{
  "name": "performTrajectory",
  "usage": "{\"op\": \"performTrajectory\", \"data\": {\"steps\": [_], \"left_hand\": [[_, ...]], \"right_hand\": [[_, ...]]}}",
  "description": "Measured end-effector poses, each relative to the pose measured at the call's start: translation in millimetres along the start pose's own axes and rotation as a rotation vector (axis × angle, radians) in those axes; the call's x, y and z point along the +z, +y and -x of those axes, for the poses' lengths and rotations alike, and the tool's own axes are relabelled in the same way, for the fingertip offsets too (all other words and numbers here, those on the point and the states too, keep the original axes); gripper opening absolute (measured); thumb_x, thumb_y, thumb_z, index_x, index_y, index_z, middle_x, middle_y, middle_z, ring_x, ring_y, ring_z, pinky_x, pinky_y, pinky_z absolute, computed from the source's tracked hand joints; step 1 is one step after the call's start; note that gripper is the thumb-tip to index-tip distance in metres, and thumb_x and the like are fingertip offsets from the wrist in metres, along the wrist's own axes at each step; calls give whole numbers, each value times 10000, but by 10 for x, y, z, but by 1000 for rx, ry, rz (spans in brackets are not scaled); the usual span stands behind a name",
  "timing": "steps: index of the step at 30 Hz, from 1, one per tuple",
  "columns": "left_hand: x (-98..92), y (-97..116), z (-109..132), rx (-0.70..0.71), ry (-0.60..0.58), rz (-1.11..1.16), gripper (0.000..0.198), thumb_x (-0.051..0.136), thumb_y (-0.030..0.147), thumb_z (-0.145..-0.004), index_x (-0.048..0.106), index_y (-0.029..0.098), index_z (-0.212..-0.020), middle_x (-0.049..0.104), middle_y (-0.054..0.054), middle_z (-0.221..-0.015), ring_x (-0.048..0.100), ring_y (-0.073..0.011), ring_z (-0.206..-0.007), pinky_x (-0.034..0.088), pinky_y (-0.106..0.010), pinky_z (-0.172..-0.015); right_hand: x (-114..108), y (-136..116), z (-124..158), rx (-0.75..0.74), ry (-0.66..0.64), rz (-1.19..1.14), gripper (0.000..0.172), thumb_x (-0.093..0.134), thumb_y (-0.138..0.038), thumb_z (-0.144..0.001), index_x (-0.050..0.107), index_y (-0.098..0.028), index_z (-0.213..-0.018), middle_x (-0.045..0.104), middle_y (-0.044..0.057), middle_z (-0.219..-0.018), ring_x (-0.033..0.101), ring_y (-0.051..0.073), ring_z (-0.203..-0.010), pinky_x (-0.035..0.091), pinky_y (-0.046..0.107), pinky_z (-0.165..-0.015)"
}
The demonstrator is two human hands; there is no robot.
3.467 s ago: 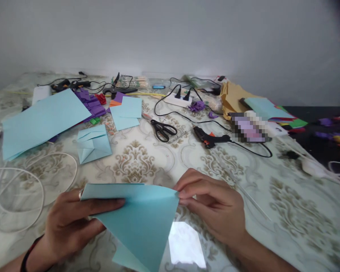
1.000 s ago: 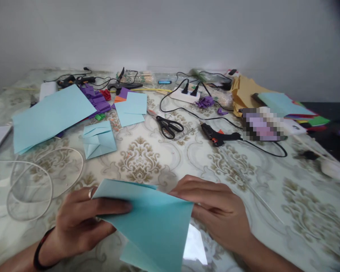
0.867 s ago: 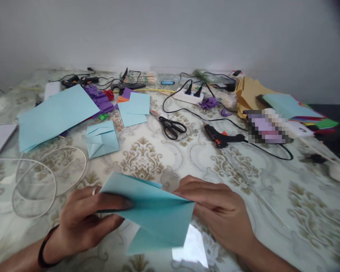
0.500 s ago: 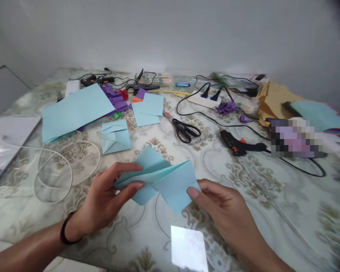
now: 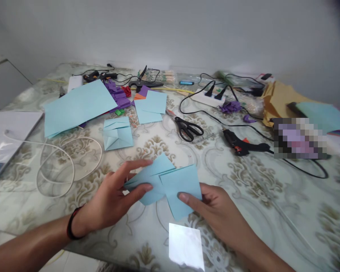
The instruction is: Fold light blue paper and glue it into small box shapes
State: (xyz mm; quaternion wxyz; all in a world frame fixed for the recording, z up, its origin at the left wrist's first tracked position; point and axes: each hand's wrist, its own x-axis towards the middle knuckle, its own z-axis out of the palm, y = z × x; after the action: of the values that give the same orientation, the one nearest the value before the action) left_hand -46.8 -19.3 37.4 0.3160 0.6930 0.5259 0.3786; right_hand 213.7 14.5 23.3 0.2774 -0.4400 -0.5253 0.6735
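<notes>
Between my two hands, above the patterned tablecloth, is a piece of folded light-blue paper (image 5: 183, 185). My left hand (image 5: 121, 190) pinches its left part between thumb and fingers. At the right part, my right hand (image 5: 212, 204) grips a squarish folded flap, thumb on top and fingers behind. Whether the two parts are one sheet or two, I cannot tell. Beyond my hands lies another folded blue paper square (image 5: 118, 134) with creased triangles. Flat blue paper squares (image 5: 151, 105) overlap behind it, beside black-handled scissors (image 5: 188, 128).
Large blue sheets (image 5: 79, 107) lie at the back left, near purple paper strips (image 5: 117, 94). A white cable (image 5: 73, 166) coils at the left. To the right are a glue gun (image 5: 245, 143), a power strip (image 5: 208, 98) with black cords, and a pixelated object (image 5: 300, 139).
The folded paper's right flap has turned more upright and flattened, its gap narrowing. My right thumb sits further in on it. My left hand has shifted slightly right.
</notes>
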Motion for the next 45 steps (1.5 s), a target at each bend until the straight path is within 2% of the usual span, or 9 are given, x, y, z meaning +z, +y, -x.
{"op": "performTrajectory", "data": {"steps": [4, 7, 9, 11, 16, 22, 26, 34, 45], "left_hand": [[9, -12, -28, -55, -30, 65, 547, 639, 299, -1027, 465, 370, -1540, 689, -44, -1358, 702, -113, -789, 596, -174, -623], [-3, -40, -74, -109, -82, 90, 465, 585, 337, -1054, 522, 299, -1514, 764, -26, -1045, 636, -110, -673, 538, -181, -566], [-12, -66, -95, -152, -119, 119, 445, 537, 368, -1073, 543, 254, -1502, 691, 24, -748, 554, -111, -571, 460, -185, -495], [-17, -86, -105, -168, -142, 123, 421, 512, 390, -1075, 591, 231, -1457, 623, 43, -659, 519, -119, -562, 425, -197, -488], [-20, -59, -119, -254, -219, 95, 331, 525, 433, -1052, 722, 223, -1214, 696, 2, -864, 577, -141, -727, 469, -230, -618], [13, -19, -166, -402, -341, 175, 234, 776, 423, -873, 696, 207, -918, 616, 46, -786, 518, -126, -700, 405, -231, -605], [68, -61, -160, -451, -335, 154, 245, 788, 414, -850, 690, 205, -930, 610, 48, -799, 515, -130, -709, 391, -244, -608], [144, -55, -133, -431, -334, 147, 261, 806, 384, -820, 664, 208, -951, 592, 60, -799, 502, -128, -710, 391, -243, -618], [157, -11, -147, -462, -297, 43, 286, 820, 411, -799, 700, 208, -960, 653, 50, -814, 549, -144, -728, 423, -246, -622]], "right_hand": [[6, 2, 10, 40, 47, -44, 306, 798, -484, -868, 778, -186, -800, 742, 21, -723, 637, 150, -620, 532, 263, -579], [-16, 12, 3, 91, 54, -83, 330, 813, -500, -849, 768, -182, -776, 746, 26, -721, 631, 143, -599, 526, 258, -565], [-39, 21, -6, 112, 51, -90, 347, 818, -509, -842, 763, -173, -773, 745, 33, -720, 628, 145, -593, 523, 262, -558], [-63, 29, -17, 121, 46, -83, 366, 823, -519, -831, 755, -165, -768, 729, 30, -700, 608, 141, -579, 507, 260, -540], [-86, 26, -40, 211, -28, -64, 390, 859, -532, -792, 791, -156, -870, 735, 31, -777, 611, 133, -645, 504, 251, -604], [-28, 37, -42, 291, -68, 27, 447, 861, -589, -758, 802, -156, -851, 687, 18, -713, 550, 115, -609, 432, 228, -550], [3, 60, -62, 287, -61, 35, 429, 858, -576, -758, 800, -166, -867, 698, 20, -745, 562, 124, -631, 448, 238, -566], [38, 49, -107, 324, -72, 65, 365, 913, -491, -666, 774, -156, -711, 655, -1, -643, 514, 113, -576, 384, 238, -529], [53, 42, -83, 281, -22, 171, 357, 840, -508, -749, 737, -175, -673, 660, 2, -620, 532, 135, -552, 394, 259, -513]]}}
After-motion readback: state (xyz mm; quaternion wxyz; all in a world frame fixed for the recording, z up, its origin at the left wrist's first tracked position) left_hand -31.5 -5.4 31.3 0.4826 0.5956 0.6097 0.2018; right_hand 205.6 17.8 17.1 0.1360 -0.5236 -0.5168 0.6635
